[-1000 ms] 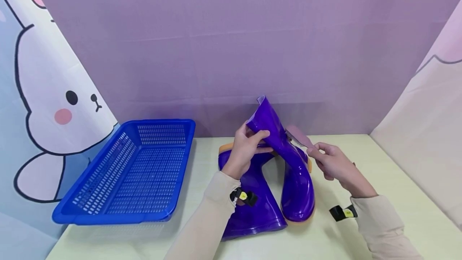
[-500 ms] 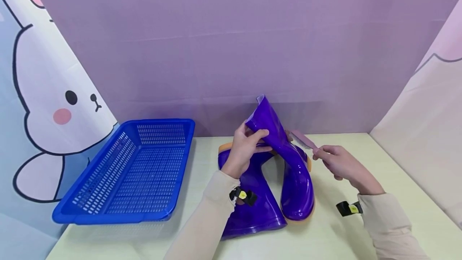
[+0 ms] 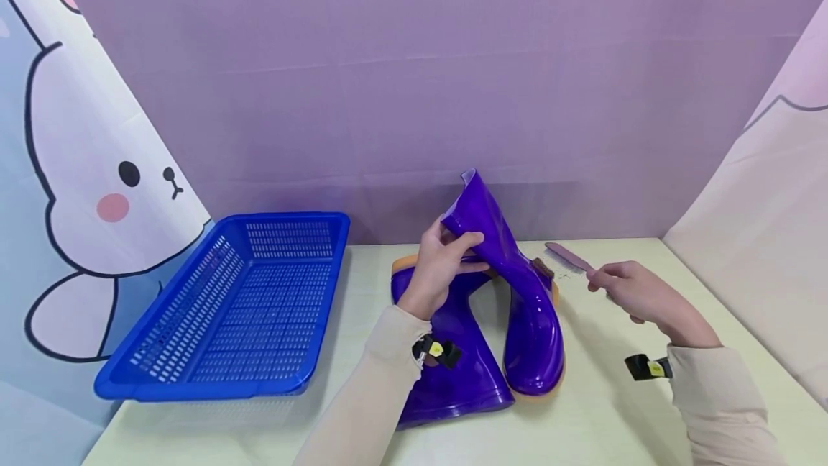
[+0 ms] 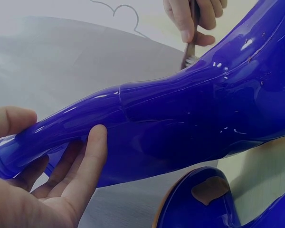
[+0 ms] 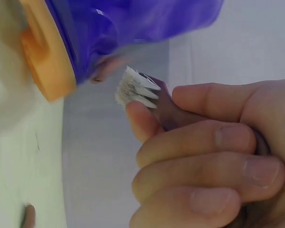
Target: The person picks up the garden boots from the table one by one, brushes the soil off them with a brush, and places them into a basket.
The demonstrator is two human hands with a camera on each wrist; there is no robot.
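My left hand (image 3: 443,265) grips the shaft of a glossy purple rain boot (image 3: 540,333) near its top. The boot leans with its toe toward me, its orange sole (image 5: 50,57) visible in the right wrist view. A brown patch (image 3: 543,268) sits at the back of its heel. To the right, my right hand (image 3: 643,300) holds a pinkish-brown brush (image 3: 568,256) by the handle; its white bristles (image 5: 137,90) look greyish at the tips. In the head view the brush is apart from the boot. Beneath the left forearm lies a second purple boot (image 3: 462,380).
A blue perforated plastic basket (image 3: 317,340) stands on the left of the pale table (image 3: 608,408). Small dark crumbs (image 3: 564,276) lie near the brush. Behind the table hangs a purple cloth (image 3: 414,92). Another brown patch (image 4: 211,190) shows on the second boot.
My right hand has drawn the brush rightward, away from the boot's heel, and the brush has turned edge-on. The heel's brown patch has come into view. My left hand and the boots stay in place.
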